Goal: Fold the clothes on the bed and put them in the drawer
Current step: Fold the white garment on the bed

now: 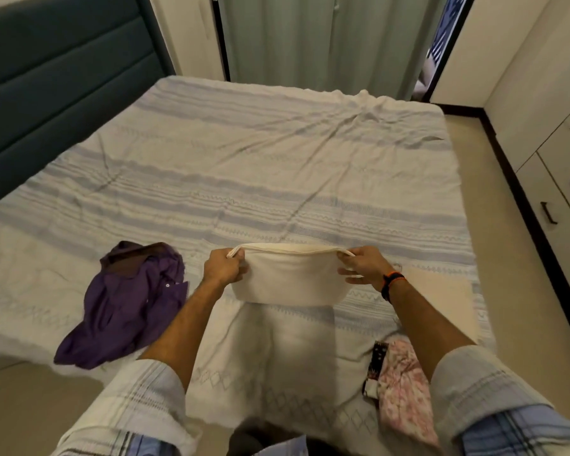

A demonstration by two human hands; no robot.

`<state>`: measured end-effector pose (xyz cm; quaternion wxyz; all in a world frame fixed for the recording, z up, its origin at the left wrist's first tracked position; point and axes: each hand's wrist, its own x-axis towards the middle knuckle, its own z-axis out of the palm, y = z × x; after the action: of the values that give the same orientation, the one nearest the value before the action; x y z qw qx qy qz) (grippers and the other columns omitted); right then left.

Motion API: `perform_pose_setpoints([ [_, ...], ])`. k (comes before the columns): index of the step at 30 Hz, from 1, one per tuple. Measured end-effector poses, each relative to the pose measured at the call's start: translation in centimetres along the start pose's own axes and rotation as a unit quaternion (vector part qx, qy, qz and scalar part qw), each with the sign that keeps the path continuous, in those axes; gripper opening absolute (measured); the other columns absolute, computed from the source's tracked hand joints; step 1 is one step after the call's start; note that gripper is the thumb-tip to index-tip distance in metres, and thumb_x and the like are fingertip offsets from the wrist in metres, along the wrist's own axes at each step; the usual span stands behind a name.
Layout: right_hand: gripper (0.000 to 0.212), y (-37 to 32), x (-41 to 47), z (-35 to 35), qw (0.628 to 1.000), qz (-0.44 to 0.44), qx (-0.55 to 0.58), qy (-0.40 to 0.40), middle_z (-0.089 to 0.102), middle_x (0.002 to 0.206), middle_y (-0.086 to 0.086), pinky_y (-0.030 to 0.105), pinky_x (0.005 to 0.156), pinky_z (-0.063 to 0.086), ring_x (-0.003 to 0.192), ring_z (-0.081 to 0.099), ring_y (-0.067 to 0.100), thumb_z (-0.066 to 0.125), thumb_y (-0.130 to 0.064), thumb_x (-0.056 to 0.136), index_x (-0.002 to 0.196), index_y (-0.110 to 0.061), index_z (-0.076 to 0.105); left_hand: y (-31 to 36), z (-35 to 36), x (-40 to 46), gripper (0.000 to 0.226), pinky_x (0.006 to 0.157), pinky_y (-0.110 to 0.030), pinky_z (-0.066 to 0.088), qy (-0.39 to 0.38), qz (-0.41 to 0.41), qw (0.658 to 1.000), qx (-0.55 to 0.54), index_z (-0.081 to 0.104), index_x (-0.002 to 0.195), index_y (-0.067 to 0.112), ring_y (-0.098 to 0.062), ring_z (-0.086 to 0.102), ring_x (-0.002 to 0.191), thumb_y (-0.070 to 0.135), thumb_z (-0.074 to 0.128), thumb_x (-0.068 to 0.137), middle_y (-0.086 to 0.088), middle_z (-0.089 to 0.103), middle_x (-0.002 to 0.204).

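The left hand pinches the left top corner of a cream cloth, fingers curled round its edge; the right hand pinches the right top corner likewise. The cloth hangs stretched between both grips, folded, its lower edge just above the bed. A crumpled purple shirt lies on the bed left of the left forearm, near the bed's edge. A pink floral garment lies by the right forearm at the near edge. Beyond the cloth the striped bedspread is bare and wide. Drawers with dark handles stand at right across a strip of floor. No readable writing.
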<state>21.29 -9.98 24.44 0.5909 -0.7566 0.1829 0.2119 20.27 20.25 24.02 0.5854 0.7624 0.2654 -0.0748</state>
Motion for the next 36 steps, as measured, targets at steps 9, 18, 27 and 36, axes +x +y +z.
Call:
perform_pose_setpoints([
  [9,0.029,1.7,4.2,0.6,0.999,0.015,-0.034,-0.007,0.069,0.112,0.011,0.04,0.086,0.059,0.097,0.071,0.025,0.065,-0.025,0.095,0.115,-0.004,0.069,-2.2,1.3,2.0,0.016,0.078,-0.042,0.06,0.006,-0.04,0.999,0.011,0.066,0.103,0.009,-0.029,0.071,0.085,0.022,0.058,0.097,-0.013,0.067,0.099],
  [18,0.015,-4.2,12.2,0.6,0.998,-0.025,-0.036,0.041,0.067,0.098,0.012,0.04,0.086,0.055,0.095,0.068,0.026,0.062,-0.019,0.097,0.092,-0.007,0.07,3.0,2.0,11.9,0.014,0.077,-0.039,0.06,-0.013,-0.028,1.0,0.003,0.068,0.097,0.011,-0.03,0.07,0.091,0.022,0.059,0.097,-0.016,0.069,0.1],
  [27,0.02,-19.0,21.9,-2.5,0.982,-0.137,-0.025,0.126,0.068,0.082,0.011,0.044,0.083,0.055,0.091,0.069,0.029,0.065,-0.022,0.094,0.078,-0.012,0.072,18.3,2.5,23.3,0.018,0.081,-0.038,0.06,-0.021,0.067,0.996,-0.046,0.069,0.083,0.017,-0.027,0.071,0.094,0.026,0.061,0.095,-0.017,0.071,0.102],
  [36,0.028,-37.5,19.5,-6.9,0.893,-0.372,-0.008,0.255,0.055,0.063,-0.014,0.027,0.065,0.039,0.063,0.048,0.005,0.061,-0.025,0.096,0.069,-0.027,0.068,38.3,0.5,23.4,0.023,0.092,-0.041,0.056,0.004,0.259,0.953,-0.154,0.065,0.077,0.025,-0.026,0.067,0.098,0.021,0.057,0.098,-0.007,0.068,0.095],
])
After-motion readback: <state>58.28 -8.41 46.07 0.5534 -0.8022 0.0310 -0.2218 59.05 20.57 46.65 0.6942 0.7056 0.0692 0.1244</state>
